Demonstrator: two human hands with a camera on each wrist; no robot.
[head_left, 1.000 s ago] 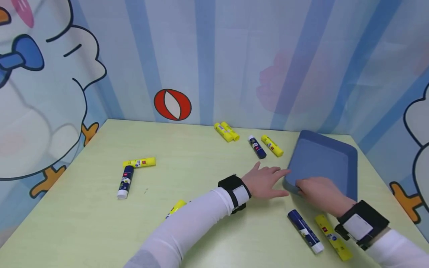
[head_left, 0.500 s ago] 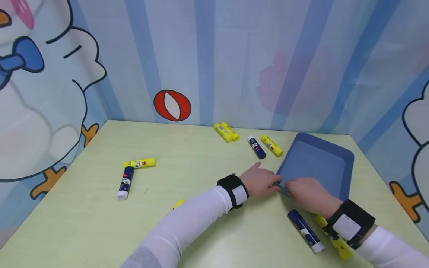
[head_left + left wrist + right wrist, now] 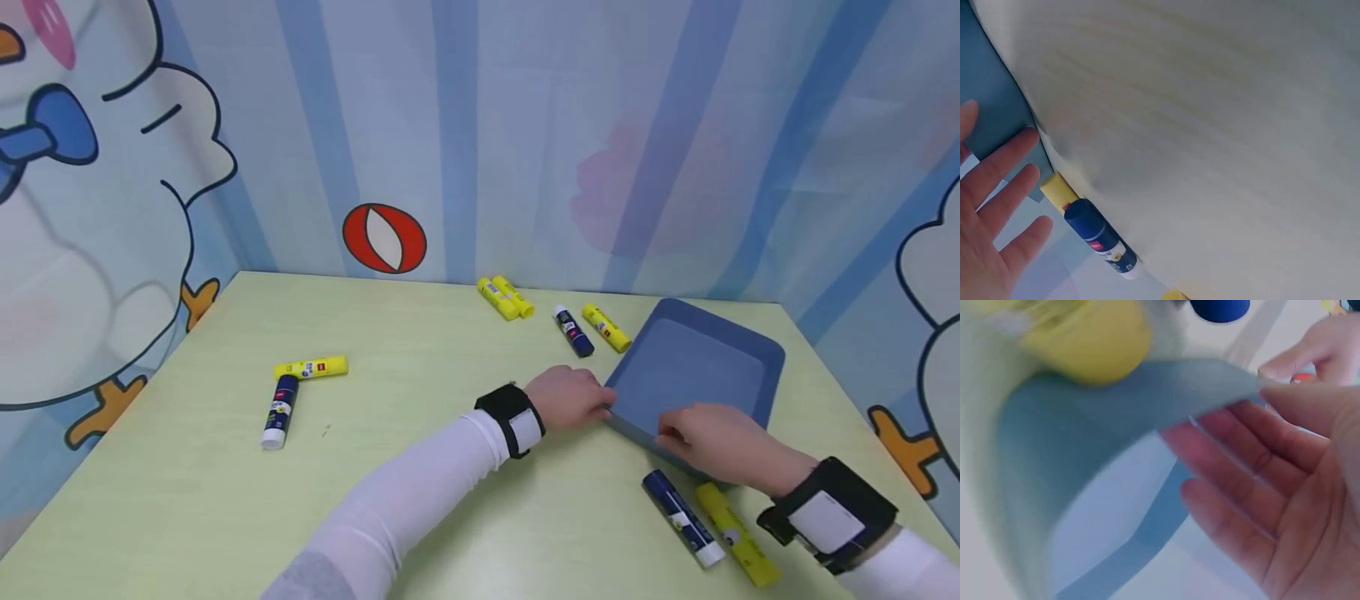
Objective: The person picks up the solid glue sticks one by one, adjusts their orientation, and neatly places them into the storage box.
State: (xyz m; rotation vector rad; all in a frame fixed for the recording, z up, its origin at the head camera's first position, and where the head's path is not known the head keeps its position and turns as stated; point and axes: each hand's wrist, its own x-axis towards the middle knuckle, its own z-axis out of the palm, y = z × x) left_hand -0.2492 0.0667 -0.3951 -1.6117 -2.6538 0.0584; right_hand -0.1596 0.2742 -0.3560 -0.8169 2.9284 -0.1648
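Observation:
A blue-grey rectangular tray (image 3: 693, 362) lies at the right of the table, turned at an angle. My left hand (image 3: 564, 397) pinches its left corner; in the left wrist view the other fingers (image 3: 1025, 240) are spread. My right hand (image 3: 723, 442) holds the tray's front rim, thumb outside and fingers over the inner side, as the right wrist view shows. Just in front of the tray lie a dark blue glue stick (image 3: 682, 518) and a yellow glue stick (image 3: 738, 535), side by side. The yellow one's end is close to the front wall; contact is unclear.
Behind my left hand lie a dark blue glue stick (image 3: 573, 332) and a yellow one (image 3: 606, 327), the latter near the tray. Two yellow glue sticks (image 3: 506, 297) lie farther back. Another yellow (image 3: 311, 367) and blue one (image 3: 280, 412) touch at left. A patterned backdrop (image 3: 510, 142) encloses the table.
The tray has shifted left and toward me. My left hand went from spread fingers beside it to pinching its corner. The right hand moved left, then back right along the front rim.

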